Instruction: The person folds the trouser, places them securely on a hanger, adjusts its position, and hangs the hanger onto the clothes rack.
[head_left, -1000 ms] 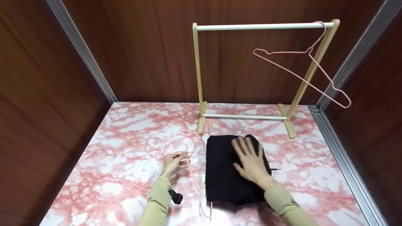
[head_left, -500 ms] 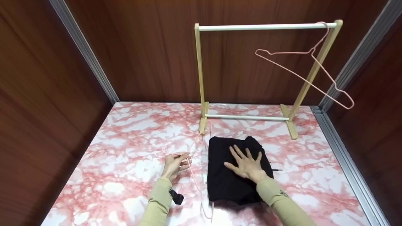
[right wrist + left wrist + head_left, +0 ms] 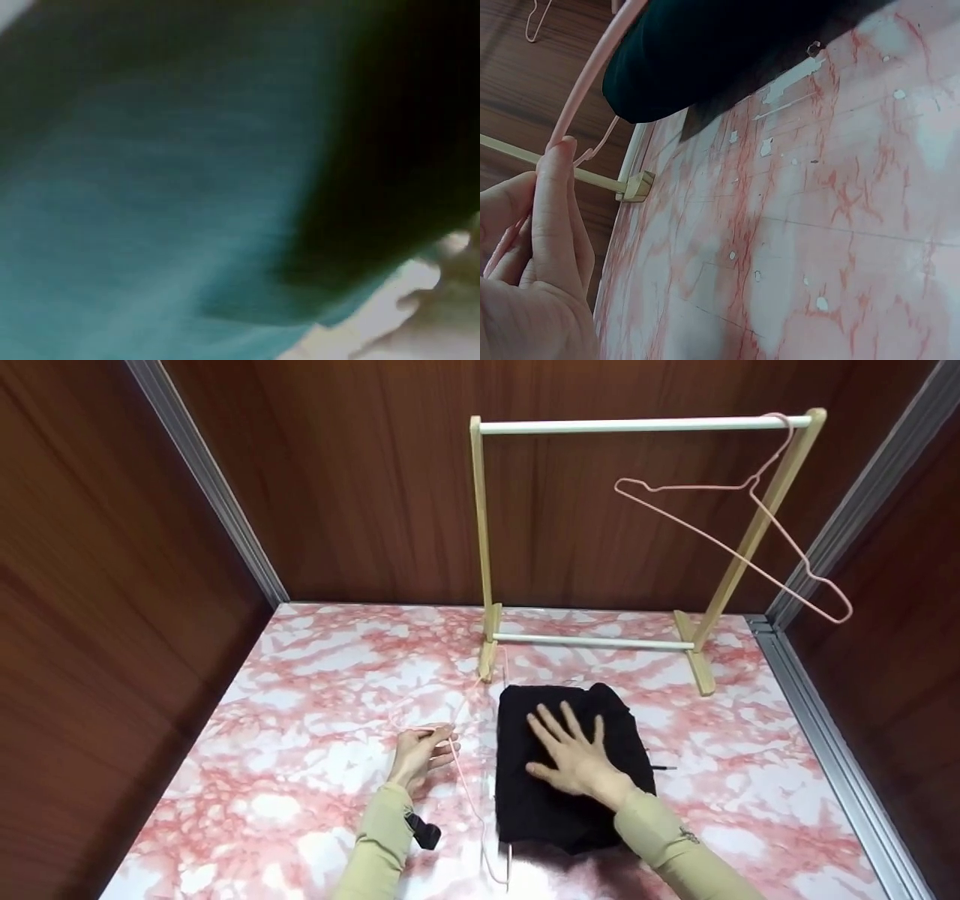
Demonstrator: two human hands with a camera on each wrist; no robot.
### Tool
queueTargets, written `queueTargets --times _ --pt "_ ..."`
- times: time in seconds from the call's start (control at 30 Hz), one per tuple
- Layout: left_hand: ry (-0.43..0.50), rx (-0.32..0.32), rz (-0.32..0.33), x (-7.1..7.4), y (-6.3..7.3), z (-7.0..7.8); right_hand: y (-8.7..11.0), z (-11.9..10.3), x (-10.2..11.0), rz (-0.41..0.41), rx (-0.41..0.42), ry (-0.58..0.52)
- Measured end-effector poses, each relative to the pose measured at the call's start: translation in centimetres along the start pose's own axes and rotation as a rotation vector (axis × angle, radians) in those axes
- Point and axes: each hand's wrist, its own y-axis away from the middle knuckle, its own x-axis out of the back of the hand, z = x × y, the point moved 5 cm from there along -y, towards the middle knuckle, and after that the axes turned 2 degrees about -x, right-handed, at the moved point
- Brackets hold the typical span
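Note:
My left hand (image 3: 424,754) pinches a pink wire hanger (image 3: 463,780) between thumb and fingers, left of a black folded garment (image 3: 525,810). The hanger's frame runs along the garment's left side, and its ends show beyond the upper and lower edges; the part between is hidden under the cloth. My right hand (image 3: 577,761) rests on top of the garment with fingers spread. In the left wrist view the hanger's wire (image 3: 592,71) rises from the fingertips towards the dark cloth (image 3: 705,60). Blurred cloth (image 3: 150,210) fills most of the right wrist view.
A wooden rack (image 3: 481,517) with white bars stands at the back of the marbled table (image 3: 330,660). Another pink hanger (image 3: 690,514) hangs at its right end. A thin dark stick-like thing (image 3: 664,767) pokes out right of the garment. Wooden panels enclose the table.
My right hand has moved left across the garment, its fingers no longer blurred. The left hand keeps its pinch on the hanger. The whole head view has shifted slightly right.

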Motion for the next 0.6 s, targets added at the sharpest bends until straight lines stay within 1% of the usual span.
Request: queueTargets --times 0.1,0.17,0.27,0.37,0.47,0.6 --pt "0.005 0.002 0.007 0.1 0.0 0.0 -0.3 -1.2 0.4 -0.081 0.025 -0.078" --pt "0.006 0.001 0.008 0.0 0.0 0.0 -0.8 -1.6 0.4 -0.109 0.024 -0.105" --pt "0.020 0.001 0.013 0.0 0.0 0.0 -2.0 -1.8 -0.1 -0.108 -0.002 -0.101" --pt "0.029 -0.005 0.001 0.0 0.1 0.1 -3.1 -1.2 -1.0 -0.102 -0.056 -0.080" --pt "0.030 -0.010 -0.009 -0.1 0.1 0.2 -3.7 -0.5 -1.9 -0.108 -0.098 -0.079" --pt "0.037 -0.008 -0.012 -0.1 0.0 0.1 -4.1 0.5 -2.6 -0.103 -0.119 -0.089"
